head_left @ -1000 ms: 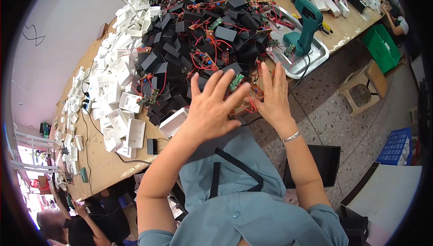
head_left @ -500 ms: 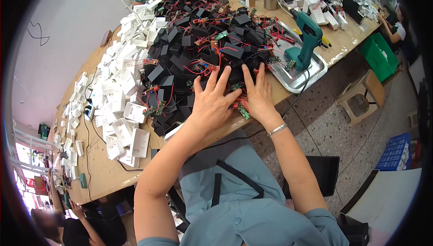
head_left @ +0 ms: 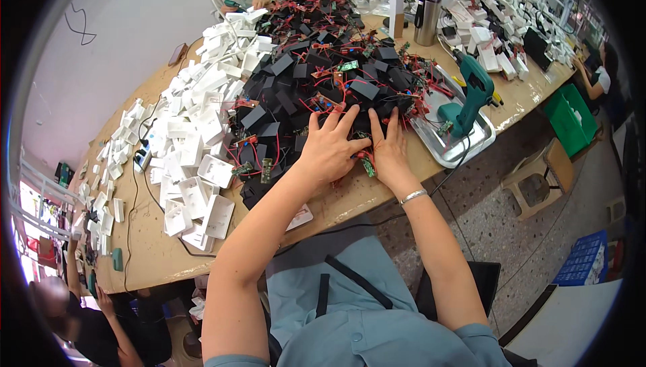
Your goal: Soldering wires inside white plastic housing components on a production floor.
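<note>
Both palms face down on a heaped pile of black plastic boxes (head_left: pixel 286 101) with red wires and small circuit boards. My left hand (head_left: pixel 328 145) has its fingers spread over the pile's near edge. Close on its right, my right hand (head_left: pixel 390 154) presses flat with stretched fingers, a silver bracelet at the wrist. A green circuit board (head_left: pixel 367 165) with red wires pokes out between the two hands. Neither hand grips anything that I can see. What lies under the palms is hidden. A white plastic case (head_left: pixel 301 217) rests by my left forearm near the table edge.
White plastic cases (head_left: pixel 195 195) are heaped left of the pile. On the right, a green electric screwdriver (head_left: pixel 471 94) stands in a metal tray (head_left: pixel 488 141), its cord hanging off the table. A steel flask (head_left: pixel 428 14) stands behind. Co-workers sit at the far side, lower left and right.
My hands have moved away from the table edge along with the near side of the pile. More bare tabletop and the white case now show in front of them. My view has shifted slightly.
</note>
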`<action>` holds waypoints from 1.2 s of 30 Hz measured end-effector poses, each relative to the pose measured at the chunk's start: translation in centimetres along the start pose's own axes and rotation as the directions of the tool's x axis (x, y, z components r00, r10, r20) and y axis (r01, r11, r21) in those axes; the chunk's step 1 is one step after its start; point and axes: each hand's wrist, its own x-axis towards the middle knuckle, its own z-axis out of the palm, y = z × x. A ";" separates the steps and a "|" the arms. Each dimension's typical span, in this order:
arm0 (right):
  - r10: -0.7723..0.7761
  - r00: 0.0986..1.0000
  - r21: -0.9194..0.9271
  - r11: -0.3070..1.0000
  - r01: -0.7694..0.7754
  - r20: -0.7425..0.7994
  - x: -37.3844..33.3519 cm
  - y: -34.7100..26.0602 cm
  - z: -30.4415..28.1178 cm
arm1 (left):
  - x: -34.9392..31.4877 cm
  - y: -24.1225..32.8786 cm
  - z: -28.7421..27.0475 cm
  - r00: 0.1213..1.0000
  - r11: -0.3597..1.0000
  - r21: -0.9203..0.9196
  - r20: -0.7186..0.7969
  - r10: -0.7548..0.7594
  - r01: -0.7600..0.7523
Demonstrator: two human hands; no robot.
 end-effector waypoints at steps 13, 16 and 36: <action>-0.101 0.994 0.044 0.994 0.100 0.031 -0.2 2.1 -0.8 | 0.1 0.1 0.6 0.999 0.998 0.062 0.047 0.013 -0.016; -0.126 0.989 0.141 0.983 0.114 0.082 -1.4 2.2 -2.7 | -0.3 0.4 0.2 0.995 0.999 0.050 0.095 -0.016 0.011; -0.064 0.994 -0.132 0.988 0.075 0.085 -2.7 -0.5 -0.4 | -3.0 -0.8 0.2 0.977 0.981 0.033 0.101 0.187 -0.191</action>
